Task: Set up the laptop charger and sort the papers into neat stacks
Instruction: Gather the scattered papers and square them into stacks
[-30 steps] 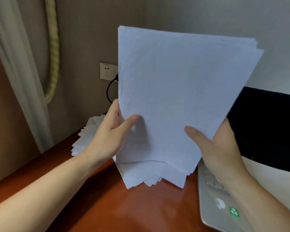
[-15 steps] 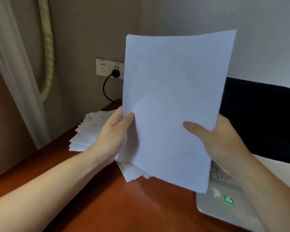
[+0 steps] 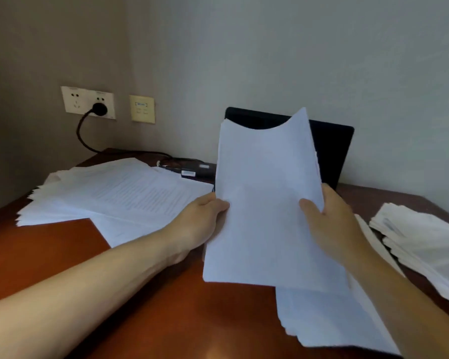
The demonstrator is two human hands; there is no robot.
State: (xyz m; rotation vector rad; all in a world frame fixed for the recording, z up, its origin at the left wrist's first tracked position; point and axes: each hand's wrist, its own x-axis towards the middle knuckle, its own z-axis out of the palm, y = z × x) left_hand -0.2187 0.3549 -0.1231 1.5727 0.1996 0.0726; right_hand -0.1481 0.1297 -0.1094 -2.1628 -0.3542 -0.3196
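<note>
I hold a sheaf of white papers (image 3: 265,203) upright above the desk, its top edge sagging in the middle. My left hand (image 3: 200,218) grips its left edge and my right hand (image 3: 332,224) grips its right edge, thumbs on the near face. Behind the sheaf stands the open laptop (image 3: 332,151) with a dark screen; its keyboard is hidden. A black charger brick (image 3: 198,170) lies on the desk left of the laptop, and its cable runs to a plug (image 3: 99,109) in the wall socket. A loose pile of printed papers (image 3: 114,193) spreads at the left.
Another paper stack (image 3: 425,244) lies at the right edge of the red-brown desk (image 3: 49,250). More sheets (image 3: 329,320) lie under my right forearm. A yellow wall switch plate (image 3: 142,109) sits beside the socket. Walls close the desk at the back and left.
The sheaf has come down and away from my face and now bows at the top. My view has swung right and back, bringing the laptop screen, charger brick and right stack into sight.
</note>
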